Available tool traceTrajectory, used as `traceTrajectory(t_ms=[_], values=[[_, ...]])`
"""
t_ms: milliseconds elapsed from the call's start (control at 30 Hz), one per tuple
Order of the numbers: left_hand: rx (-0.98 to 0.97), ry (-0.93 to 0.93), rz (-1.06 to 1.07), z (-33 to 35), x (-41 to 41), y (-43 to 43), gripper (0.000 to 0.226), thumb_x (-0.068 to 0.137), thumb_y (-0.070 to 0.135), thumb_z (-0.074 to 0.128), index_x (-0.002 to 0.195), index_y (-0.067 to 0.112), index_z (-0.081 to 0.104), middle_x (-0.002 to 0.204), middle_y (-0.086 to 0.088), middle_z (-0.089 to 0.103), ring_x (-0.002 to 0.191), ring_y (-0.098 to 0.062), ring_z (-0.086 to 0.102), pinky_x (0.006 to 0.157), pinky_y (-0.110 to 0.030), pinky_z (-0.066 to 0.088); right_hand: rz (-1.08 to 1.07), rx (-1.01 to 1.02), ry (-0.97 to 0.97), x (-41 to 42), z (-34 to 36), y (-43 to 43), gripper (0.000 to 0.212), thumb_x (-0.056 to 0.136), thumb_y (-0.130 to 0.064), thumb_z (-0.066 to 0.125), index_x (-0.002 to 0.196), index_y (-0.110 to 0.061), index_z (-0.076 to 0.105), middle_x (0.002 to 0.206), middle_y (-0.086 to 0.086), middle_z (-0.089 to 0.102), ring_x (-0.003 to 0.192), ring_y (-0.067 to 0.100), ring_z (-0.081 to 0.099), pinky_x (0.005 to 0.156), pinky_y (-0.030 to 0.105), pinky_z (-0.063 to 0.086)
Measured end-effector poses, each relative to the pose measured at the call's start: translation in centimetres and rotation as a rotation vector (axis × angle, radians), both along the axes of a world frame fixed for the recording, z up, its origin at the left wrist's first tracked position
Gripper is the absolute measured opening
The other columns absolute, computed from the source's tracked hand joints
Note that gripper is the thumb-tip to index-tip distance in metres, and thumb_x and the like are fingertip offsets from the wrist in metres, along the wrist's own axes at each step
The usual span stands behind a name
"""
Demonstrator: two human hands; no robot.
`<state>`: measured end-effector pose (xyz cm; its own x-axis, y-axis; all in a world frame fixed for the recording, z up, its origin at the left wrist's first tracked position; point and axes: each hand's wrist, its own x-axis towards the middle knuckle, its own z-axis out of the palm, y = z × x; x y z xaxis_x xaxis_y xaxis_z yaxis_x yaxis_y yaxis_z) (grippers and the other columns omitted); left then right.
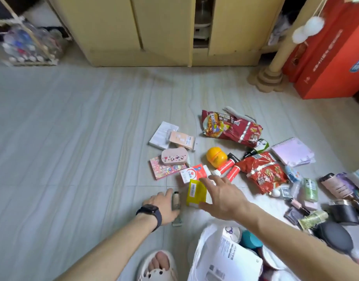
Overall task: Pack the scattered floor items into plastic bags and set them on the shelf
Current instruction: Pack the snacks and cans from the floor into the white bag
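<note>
Scattered items lie on the tiled floor: two red snack bags (232, 129) (261, 172), an orange round container (216, 157), red-and-white tubes (225, 166), a red-white carton (193, 173), a pink case (174, 157), and a purple notepad (292, 151). My left hand (163, 205), with a dark watch on its wrist, grips a small beige bottle (175, 200) low over the floor. My right hand (224, 197) is spread with straight fingers over a yellow packet (195, 192); its thumb lies by the packet's lower edge. An open white plastic bag (203, 252) holding several items sits at the bottom.
A beige cabinet (134, 29) stands at the back, a wire rack of bottles (30, 45) at far left, and red boxes (332, 57) with a cardboard post base (265, 78) at right. More toiletries (336, 189) crowd the right edge. My slippered foot (158, 266) is beside the bag.
</note>
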<state>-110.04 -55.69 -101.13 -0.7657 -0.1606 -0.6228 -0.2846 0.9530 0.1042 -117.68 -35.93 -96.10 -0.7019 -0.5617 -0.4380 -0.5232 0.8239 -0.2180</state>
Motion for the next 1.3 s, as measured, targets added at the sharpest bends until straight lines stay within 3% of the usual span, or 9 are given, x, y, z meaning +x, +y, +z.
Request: traceTrajectory(t_ms=[133,267,533,633,800,900,1067,1167,1300], values=[[0.113,0.048,0.134,-4.5,0.0,1.3,0.085,0.085,0.051,0.055,0.152,0.034,0.006,0.142,-0.007,0.04,0.123,-0.034,0.051,0.091,-0.042,0.045,0.1,0.08,0.015,0.0,-5.6,-2.3,0.092,0.08,-0.063,0.064,0.151,-0.048,0.008,0.15,0.007,0.025,0.133,0.035,0.035,0.104,0.044,0.038],[0.212,0.139,0.245,-6.4,-0.8,1.9,0.066,0.087,0.026,0.056,0.145,0.041,0.027,0.126,-0.008,0.044,0.108,-0.037,0.057,0.083,-0.044,0.054,0.041,-0.014,0.038,0.1,-6.8,-2.2,0.072,0.085,-0.053,0.065,0.145,-0.042,0.025,0.138,0.009,0.034,0.122,0.036,0.045,0.091,0.042,0.047],[0.362,0.326,0.174,0.7,-1.8,1.7,0.059,0.084,0.018,0.065,0.138,0.034,0.046,0.12,-0.008,0.06,0.11,-0.029,0.057,0.087,-0.031,0.044,-0.531,-0.488,-0.015,0.6,5.4,7.8,0.056,0.077,-0.057,0.073,0.12,-0.039,0.041,0.097,-0.011,0.062,0.084,0.01,0.059,0.07,0.032,0.044],[0.5,0.475,0.125,7.7,-2.4,4.1,0.057,0.082,0.02,0.068,0.134,0.035,0.05,0.117,0.002,0.064,0.106,-0.021,0.06,0.082,-0.026,0.042,-0.817,-0.73,-0.078,5.4,8.1,12.9,0.052,0.074,-0.063,0.073,0.114,-0.043,0.045,0.092,-0.013,0.071,0.088,0.006,0.065,0.076,0.031,0.05],[0.585,0.521,-0.293,16.5,-0.5,11.6,0.054,0.083,0.028,0.067,0.133,0.04,0.049,0.107,0.003,0.061,0.095,-0.016,0.056,0.075,-0.023,0.036,-1.226,-1.087,-0.119,15.3,7.8,18.3,0.056,0.069,-0.044,0.075,0.116,-0.027,0.052,0.098,0.001,0.074,0.09,0.009,0.07,0.067,0.017,0.049],[0.54,0.379,-0.628,16.0,2.5,16.0,0.05,0.087,0.029,0.06,0.134,0.041,0.045,0.111,0.002,0.058,0.101,-0.02,0.056,0.083,-0.03,0.045,-1.396,-1.133,-0.13,20.1,6.4,20.3,0.048,0.072,-0.041,0.07,0.114,-0.027,0.053,0.103,0.001,0.074,0.097,0.016,0.069,0.068,0.026,0.05],[0.238,0.053,-0.946,10.8,7.3,19.2,0.048,0.091,0.02,0.052,0.135,0.036,0.04,0.112,-0.006,0.052,0.098,-0.034,0.058,0.066,-0.036,0.038,-1.498,-1.193,-0.1,23.0,5.3,21.9,0.044,0.07,-0.045,0.07,0.109,-0.034,0.053,0.096,-0.005,0.075,0.098,0.017,0.069,0.073,0.033,0.048],[0.087,0.02,-1.035,9.2,8.3,19.4,0.05,0.092,0.017,0.05,0.136,0.032,0.033,0.113,-0.007,0.051,0.095,-0.035,0.058,0.063,-0.038,0.035,-1.459,-1.224,-0.107,22.7,5.5,21.8,0.047,0.068,-0.05,0.074,0.108,-0.037,0.053,0.097,-0.004,0.074,0.096,0.014,0.069,0.069,0.021,0.048],[-0.06,0.149,-1.108,8.9,7.7,18.4,0.049,0.086,0.02,0.06,0.13,0.021,0.037,0.12,-0.005,0.05,0.11,-0.03,0.051,0.081,-0.042,0.04,-1.384,-1.131,-0.112,21.5,5.0,21.2,0.053,0.06,-0.062,0.075,0.106,-0.046,0.053,0.097,-0.005,0.074,0.096,0.014,0.067,0.083,0.038,0.053]])
